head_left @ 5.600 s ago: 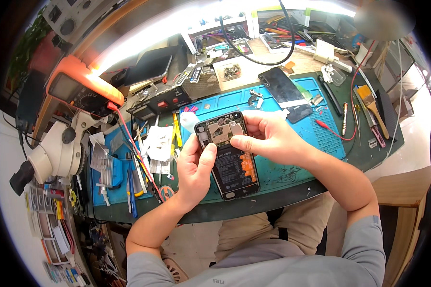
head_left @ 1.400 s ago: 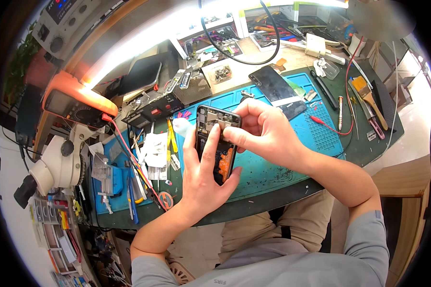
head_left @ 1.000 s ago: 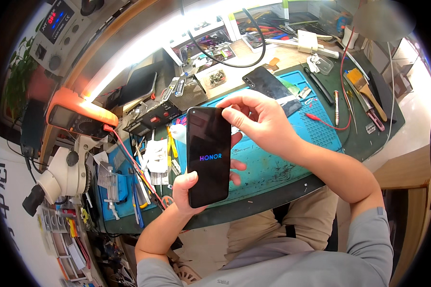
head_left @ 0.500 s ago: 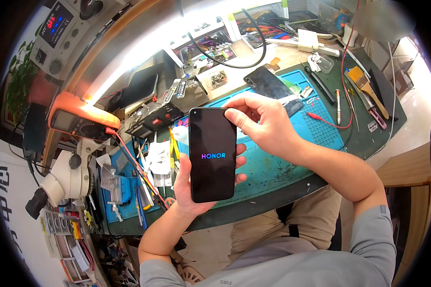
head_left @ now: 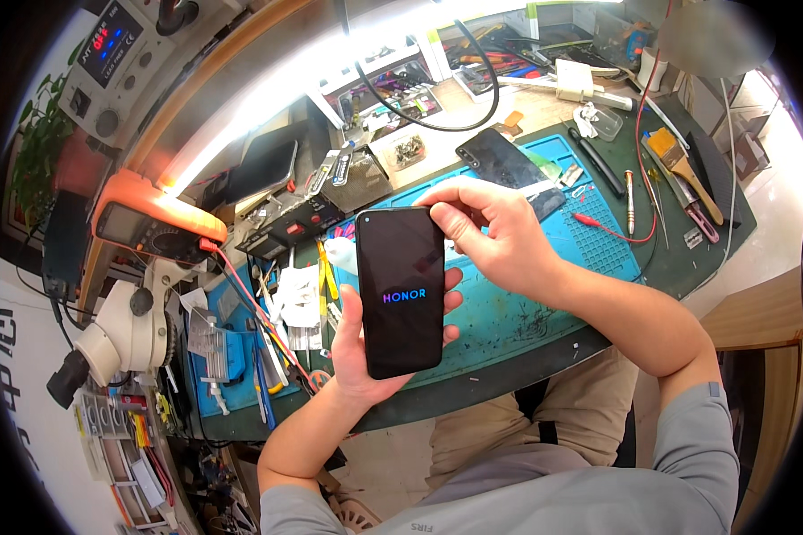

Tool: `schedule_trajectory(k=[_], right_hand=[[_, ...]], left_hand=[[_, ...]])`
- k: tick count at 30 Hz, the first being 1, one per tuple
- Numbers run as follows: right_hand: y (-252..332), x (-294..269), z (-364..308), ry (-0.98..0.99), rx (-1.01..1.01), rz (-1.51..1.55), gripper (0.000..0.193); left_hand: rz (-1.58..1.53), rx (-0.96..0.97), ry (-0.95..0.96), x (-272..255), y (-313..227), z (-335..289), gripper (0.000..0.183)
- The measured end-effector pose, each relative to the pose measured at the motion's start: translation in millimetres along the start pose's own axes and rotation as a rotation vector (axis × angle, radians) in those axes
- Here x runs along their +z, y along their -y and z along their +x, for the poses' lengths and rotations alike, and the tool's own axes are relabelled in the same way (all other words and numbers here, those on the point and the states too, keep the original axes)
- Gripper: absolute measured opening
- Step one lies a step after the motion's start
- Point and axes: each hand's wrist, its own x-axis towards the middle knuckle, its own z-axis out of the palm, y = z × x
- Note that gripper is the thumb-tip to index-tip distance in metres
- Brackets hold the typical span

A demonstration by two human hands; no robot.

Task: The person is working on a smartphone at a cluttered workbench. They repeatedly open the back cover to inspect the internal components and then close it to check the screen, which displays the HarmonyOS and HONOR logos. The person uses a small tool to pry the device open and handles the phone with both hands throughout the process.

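Note:
A black smartphone (head_left: 403, 259) faces me upright, its dark screen lit with a small coloured logo. My left hand (head_left: 355, 357) wraps round its lower half, thumb along the left edge and fingertips showing past the right edge. At the upper right corner, my right hand (head_left: 486, 227) pinches the phone between thumb and curled fingers. Beneath the phone lies a blue-green work mat (head_left: 500, 312). Behind my right hand, a second dark phone or back panel (head_left: 506, 165) with a camera strip rests on the mat.
An orange multimeter (head_left: 156, 223) and a white microscope (head_left: 125, 330) stand at the left. At the right lie a red probe lead (head_left: 589, 219), a screwdriver (head_left: 631, 201) and a brush (head_left: 682, 165). A black cable (head_left: 495, 85) loops over the back. Papers (head_left: 296, 299) and tools crowd the left.
The phone and both hands have shifted very slightly to the right in the picture. The grip of both hands and the logo on the screen stay the same.

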Motion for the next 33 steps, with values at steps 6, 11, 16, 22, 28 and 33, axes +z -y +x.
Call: schedule_trajectory(k=[6,11,16,22,28,33], right_hand=[[-1,1,-1,0.013,0.012,-0.034,0.018],[0,3,-2,0.018,0.001,-0.064,0.019],[8,-2,-1,0.128,0.079,-0.142,0.023],[0,2,-3,0.040,-0.008,-0.156,0.021],[3,2,-3,0.058,-0.047,-0.142,0.020],[5,1,-2,0.075,-0.048,-0.174,0.019]], left_hand=[[0.037,-0.010,-0.065,5,-2,0,0.089],[-0.005,0.006,-0.074,2,-1,0,0.085],[-0.031,0.019,-0.078,2,0,-1,0.085],[-0.004,0.011,-0.088,1,0,0,0.085],[-0.019,0.005,-0.092,2,1,0,0.087],[-0.040,0.003,-0.073,0,2,-1,0.090]])
